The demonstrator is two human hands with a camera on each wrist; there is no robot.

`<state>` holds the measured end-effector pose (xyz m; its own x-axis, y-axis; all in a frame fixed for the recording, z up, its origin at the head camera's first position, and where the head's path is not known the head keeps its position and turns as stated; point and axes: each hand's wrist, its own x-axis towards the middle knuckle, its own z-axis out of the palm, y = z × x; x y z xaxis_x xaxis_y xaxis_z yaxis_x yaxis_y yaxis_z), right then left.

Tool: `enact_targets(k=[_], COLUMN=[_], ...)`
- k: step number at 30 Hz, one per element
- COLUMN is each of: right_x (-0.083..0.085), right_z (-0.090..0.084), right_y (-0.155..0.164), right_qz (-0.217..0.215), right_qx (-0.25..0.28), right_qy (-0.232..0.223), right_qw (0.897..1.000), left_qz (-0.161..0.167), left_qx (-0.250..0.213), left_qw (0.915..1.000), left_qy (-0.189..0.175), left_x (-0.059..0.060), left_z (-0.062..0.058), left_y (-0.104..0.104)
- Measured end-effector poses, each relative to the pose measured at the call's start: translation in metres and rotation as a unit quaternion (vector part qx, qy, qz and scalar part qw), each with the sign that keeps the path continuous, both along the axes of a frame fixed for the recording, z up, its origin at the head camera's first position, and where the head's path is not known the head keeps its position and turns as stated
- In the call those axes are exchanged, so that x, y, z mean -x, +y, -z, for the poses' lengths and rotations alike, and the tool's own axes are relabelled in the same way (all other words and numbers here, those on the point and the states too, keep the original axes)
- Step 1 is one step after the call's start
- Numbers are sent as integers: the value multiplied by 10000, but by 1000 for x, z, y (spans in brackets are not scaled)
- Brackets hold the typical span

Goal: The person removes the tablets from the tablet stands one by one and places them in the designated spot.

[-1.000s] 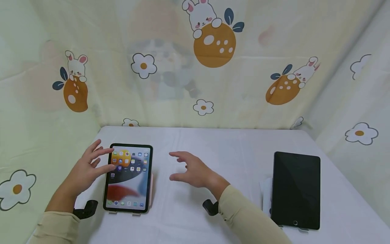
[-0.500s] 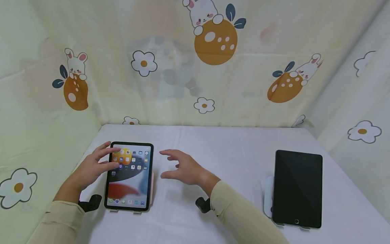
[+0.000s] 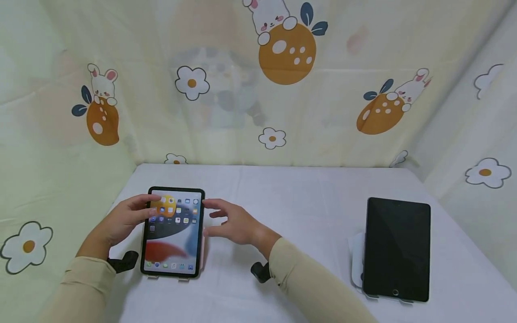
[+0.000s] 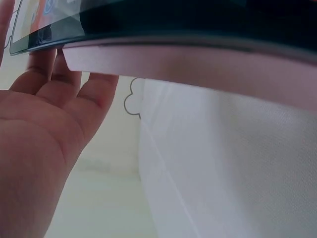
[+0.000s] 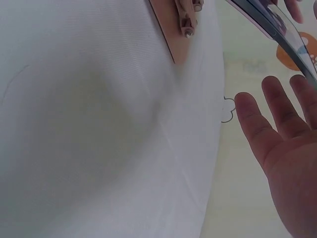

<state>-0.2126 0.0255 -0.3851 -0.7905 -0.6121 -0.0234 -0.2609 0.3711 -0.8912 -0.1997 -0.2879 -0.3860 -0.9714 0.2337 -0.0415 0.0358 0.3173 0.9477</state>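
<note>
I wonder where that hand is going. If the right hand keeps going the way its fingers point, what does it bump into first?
Probably the right edge of the lit tablet: the right hand points left at it, fingertips seemingly just short.

Two bare hands reaching inward at the lower left of the head view.
The left hand (image 3: 123, 220) extends from a beige sleeve, fingers relaxed and slightly bent. The right hand (image 3: 232, 220), lower centre-left, is spread with straight fingers (image 5: 255, 124), palm down, forearm angling from the lower right.

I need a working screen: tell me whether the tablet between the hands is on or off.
On. The left tablet shows a lit home screen with app icons; the right tablet is black.
</note>
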Motion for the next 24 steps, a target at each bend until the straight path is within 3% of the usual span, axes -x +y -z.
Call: enact_targets(k=[11,24], right_x=[1,7], right_z=[-2,1], right_y=[-6,-14], right_qz=[-53,-90], right_qx=[-4,738], right_qy=[-237,-818], right_qw=[9997,9939], left_qz=[4,-18], left_qx=[-136,-386], left_qw=[9999,9990], left_qy=[-92,-239], left_x=[2,4], left_z=[3,6], left_y=[2,2])
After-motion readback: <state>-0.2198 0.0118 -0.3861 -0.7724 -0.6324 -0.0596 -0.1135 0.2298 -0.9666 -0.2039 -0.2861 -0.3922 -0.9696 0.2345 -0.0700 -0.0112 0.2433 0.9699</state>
